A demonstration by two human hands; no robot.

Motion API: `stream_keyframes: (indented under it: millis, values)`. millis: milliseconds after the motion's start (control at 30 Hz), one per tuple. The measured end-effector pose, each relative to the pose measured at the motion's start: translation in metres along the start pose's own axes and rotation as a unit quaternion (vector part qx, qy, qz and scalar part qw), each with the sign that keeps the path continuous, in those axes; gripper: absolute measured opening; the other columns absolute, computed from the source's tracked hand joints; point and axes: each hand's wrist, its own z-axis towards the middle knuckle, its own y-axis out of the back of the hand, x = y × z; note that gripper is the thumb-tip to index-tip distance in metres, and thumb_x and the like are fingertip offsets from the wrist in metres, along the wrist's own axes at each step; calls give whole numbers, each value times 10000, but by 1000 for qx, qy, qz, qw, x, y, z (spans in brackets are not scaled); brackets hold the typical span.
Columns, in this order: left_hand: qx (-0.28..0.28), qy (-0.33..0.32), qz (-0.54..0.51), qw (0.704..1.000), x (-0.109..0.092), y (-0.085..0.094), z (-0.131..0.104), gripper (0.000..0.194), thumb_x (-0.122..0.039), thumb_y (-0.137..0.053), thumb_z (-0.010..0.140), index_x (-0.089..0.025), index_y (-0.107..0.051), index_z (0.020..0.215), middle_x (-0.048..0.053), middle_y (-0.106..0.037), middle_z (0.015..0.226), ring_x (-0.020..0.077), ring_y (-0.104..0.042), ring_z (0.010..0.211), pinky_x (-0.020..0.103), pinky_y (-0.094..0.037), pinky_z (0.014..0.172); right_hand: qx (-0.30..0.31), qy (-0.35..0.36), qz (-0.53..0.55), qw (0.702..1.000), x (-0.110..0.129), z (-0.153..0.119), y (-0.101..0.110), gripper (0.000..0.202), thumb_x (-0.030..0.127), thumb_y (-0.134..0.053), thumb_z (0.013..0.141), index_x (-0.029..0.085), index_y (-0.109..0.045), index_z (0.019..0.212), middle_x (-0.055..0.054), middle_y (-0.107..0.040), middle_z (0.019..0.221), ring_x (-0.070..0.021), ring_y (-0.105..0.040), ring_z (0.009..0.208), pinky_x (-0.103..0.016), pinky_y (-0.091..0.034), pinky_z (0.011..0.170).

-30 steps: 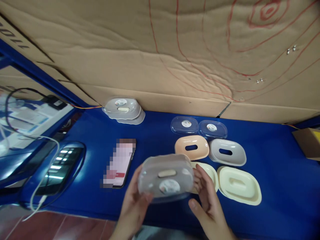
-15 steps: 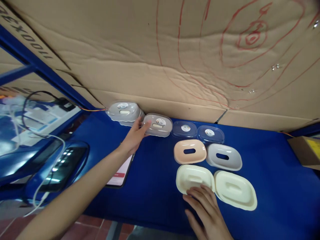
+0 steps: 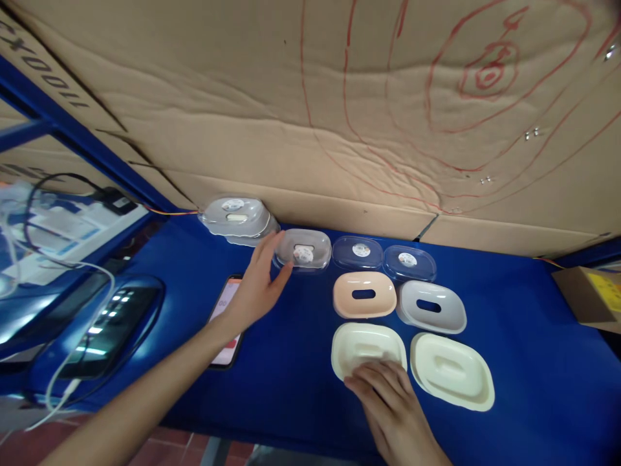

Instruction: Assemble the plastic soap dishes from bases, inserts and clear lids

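My left hand [image 3: 259,278] is at the left end of a clear lid [image 3: 310,241] with a round sticker, thumb and fingers apart, the fingertips at its edge. My right hand [image 3: 391,398] reaches over the near edge of a cream tray [image 3: 356,336]; its fingers are bent close together, and their tips are partly hidden. Another cream tray [image 3: 453,369] lies to the right. Behind them are a peach tray [image 3: 344,294] and a grey tray [image 3: 451,307], both slotted. Two more clear lids [image 3: 348,251] [image 3: 421,264] lie against the cardboard.
Stacked grey trays with clear lids [image 3: 233,213] stand at the back left. A phone [image 3: 226,356] lies under my left forearm. A dark tablet [image 3: 104,330] with a white cable is at the left, a cardboard box [image 3: 577,298] at the right. Cardboard [image 3: 242,142] walls the back.
The clear lid by my left hand now lies flatter, with no pale piece showing in it, and the hand's hold has loosened. The near cream tray has shifted left with my right hand.
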Motion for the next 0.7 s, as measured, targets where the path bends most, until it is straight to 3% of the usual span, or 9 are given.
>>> stream_keyframes:
  millis: [100, 267, 367, 533, 700]
  values:
    - [11, -50, 58, 997, -19, -4, -30, 589, -309, -613, 1023, -312, -426, 1582, 134, -474, 1601, 322, -466, 1504, 527, -420, 1226, -20, -14, 22, 999, 0, 4, 5, 525, -47, -438, 933, 243, -677, 1300, -62, -792, 1146, -218, -761, 1017, -369, -606, 914]
    - [102, -103, 173, 974, -17, -24, -50, 630, -345, -771, 917, -333, -580, 1517, 145, -364, 1723, 473, -322, 1584, 691, -172, 1285, -35, -29, 40, 998, 3, 14, 10, 494, -53, -446, 950, 244, -673, 1273, -65, -778, 1174, -222, -741, 1058, -374, -578, 936]
    - [111, -115, 212, 964, -11, -32, -44, 679, -376, -785, 911, -291, -557, 1545, 189, -373, 1717, 498, -356, 1563, 720, -182, 1265, -9, -12, 53, 998, 5, 16, 5, 481, -59, -448, 946, 226, -673, 1262, -72, -773, 1180, -225, -733, 1058, -389, -574, 949]
    - [110, -151, 309, 933, -17, -25, -26, 579, -280, -675, 986, -199, -518, 1537, 245, -423, 1656, 456, -466, 1495, 624, -446, 1156, 10, 5, 69, 998, 5, 14, -5, 445, -52, -460, 964, 213, -674, 1249, -64, -775, 1137, -218, -715, 1032, -399, -561, 952]
    - [135, -211, 287, 925, -23, 1, 18, 522, -259, -662, 933, -186, -546, 1437, 203, -448, 1631, 391, -451, 1506, 555, -405, 1220, 11, -1, 79, 997, 3, 13, -5, 460, -65, -491, 938, 218, -667, 1255, -61, -768, 1158, -216, -709, 1056, -383, -547, 964]
